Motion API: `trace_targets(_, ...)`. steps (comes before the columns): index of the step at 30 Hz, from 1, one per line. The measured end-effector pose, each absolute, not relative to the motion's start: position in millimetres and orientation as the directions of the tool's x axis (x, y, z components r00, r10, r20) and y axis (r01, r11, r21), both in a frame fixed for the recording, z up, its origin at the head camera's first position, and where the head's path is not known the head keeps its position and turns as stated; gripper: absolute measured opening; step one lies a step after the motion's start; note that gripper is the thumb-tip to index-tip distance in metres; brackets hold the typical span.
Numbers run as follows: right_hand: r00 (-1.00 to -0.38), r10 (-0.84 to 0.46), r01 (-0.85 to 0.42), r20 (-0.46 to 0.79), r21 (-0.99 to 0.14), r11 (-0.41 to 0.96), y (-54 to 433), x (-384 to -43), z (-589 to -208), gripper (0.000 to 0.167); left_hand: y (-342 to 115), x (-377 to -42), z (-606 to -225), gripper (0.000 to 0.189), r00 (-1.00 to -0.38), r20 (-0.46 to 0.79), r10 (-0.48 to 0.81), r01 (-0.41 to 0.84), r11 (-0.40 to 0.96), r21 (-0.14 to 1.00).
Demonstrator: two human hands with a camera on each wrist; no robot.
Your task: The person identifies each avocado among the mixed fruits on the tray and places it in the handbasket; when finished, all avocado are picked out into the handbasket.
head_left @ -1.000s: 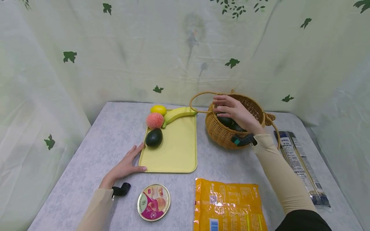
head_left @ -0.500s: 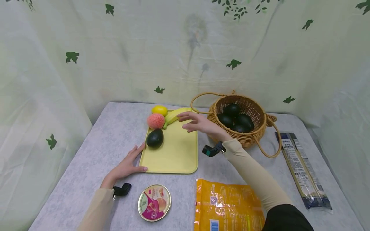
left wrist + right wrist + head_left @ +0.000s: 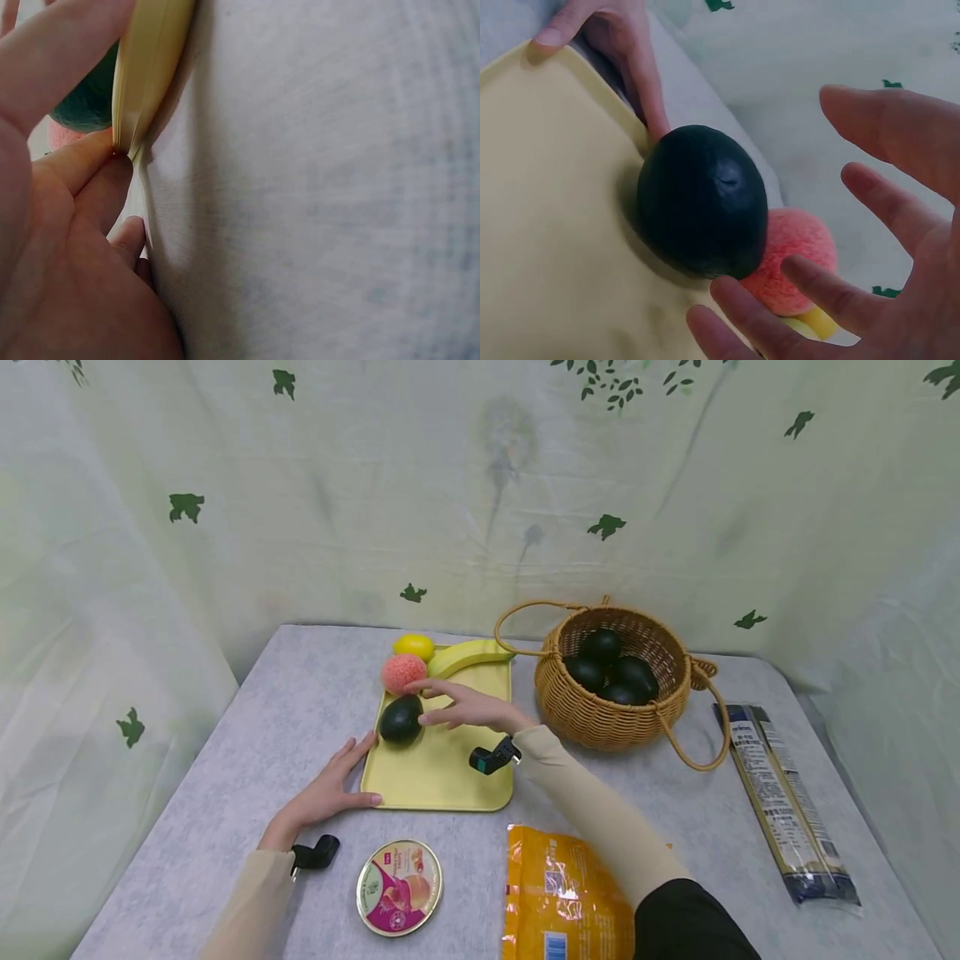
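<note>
In the head view, a dark green avocado (image 3: 401,720) lies at the left side of a yellow tray (image 3: 457,777). My right hand (image 3: 476,706) reaches over the tray from the right, fingers spread, fingertips right at the avocado. Seen from the right wrist, the avocado (image 3: 702,201) sits beyond the spread fingers, nothing held. My left hand (image 3: 326,789) rests at the tray's front left corner, thumb on the front rim, straight fingers along the left edge. Behind the avocado are a rough pink ball-shaped fruit (image 3: 402,673), a lemon (image 3: 414,647) and a banana (image 3: 468,655).
Right of the tray stands a wicker basket (image 3: 600,727) with looped handles, holding several dark avocados (image 3: 634,678). A long clear-and-blue packet (image 3: 791,806) lies at the far right. In front are a round tin (image 3: 399,888) and an orange bag (image 3: 558,893), partly under my right sleeve.
My right hand has moved left from over the basket, across the tray, to the avocado. Avocados inside the basket have come into view. My left hand has stayed at the tray's corner.
</note>
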State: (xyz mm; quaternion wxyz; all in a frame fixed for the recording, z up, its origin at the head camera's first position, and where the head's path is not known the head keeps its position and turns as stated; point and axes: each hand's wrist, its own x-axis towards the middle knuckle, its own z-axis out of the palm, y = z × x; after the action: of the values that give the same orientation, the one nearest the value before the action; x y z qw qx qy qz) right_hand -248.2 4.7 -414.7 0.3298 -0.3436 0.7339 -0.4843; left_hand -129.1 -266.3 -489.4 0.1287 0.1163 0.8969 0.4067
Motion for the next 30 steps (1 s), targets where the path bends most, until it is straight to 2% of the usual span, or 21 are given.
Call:
trace_targets(6, -0.535, -0.839, -0.378, -0.095, -0.861, 0.339, -17, -247, -420, 0.058, -266, -128, -488, 0.098, -0.939, -0.142, 0.313, 0.099, 0.641, 0.761)
trace_targets(11, -0.580, -0.810, -0.449, -0.085, -0.796, 0.405, -29, -246, -425, 0.058, -266, -128, -486, 0.098, -0.939, -0.144, 0.313, 0.096, 0.638, 0.764)
trace_targets(19, -0.665, -0.728, -0.384, -0.167, -0.760, 0.524, -45, -245, -432, 0.056, -265, -129, -487, 0.098, -0.939, -0.147, 0.311, 0.090, 0.634, 0.768)
trace_targets(23, -0.704, -0.695, -0.386, -0.147, -0.742, 0.548, -53, -242, -436, 0.053, -266, -129, -488, 0.098, -0.939, -0.142, 0.313, 0.095, 0.634, 0.767)
trace_targets(30, -0.770, -0.620, -0.320, -0.150, -0.749, 0.580, -59, -236, -439, 0.048, -265, -129, -487, 0.098, -0.940, -0.141, 0.311, 0.097, 0.640, 0.762)
